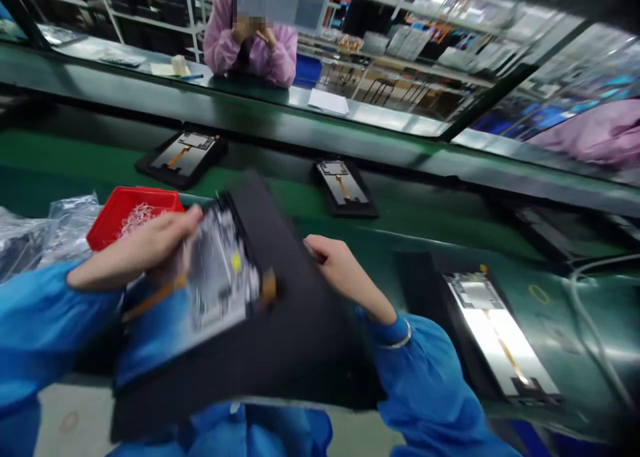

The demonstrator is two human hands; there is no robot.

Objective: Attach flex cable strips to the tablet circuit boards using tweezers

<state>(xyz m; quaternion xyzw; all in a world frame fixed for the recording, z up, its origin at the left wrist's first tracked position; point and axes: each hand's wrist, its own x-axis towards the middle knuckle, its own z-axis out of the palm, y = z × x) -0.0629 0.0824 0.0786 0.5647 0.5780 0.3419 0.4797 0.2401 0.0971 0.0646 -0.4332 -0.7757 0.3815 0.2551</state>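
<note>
1 left hand (135, 250) and 1 right hand (343, 267) pinch a black tray (300, 337), long axis slanting left.

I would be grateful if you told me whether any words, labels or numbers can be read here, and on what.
None can be read: the yellow round sticker on the metal-backed panel is blurred, and any marks on the sheet of paper are too small.
</note>
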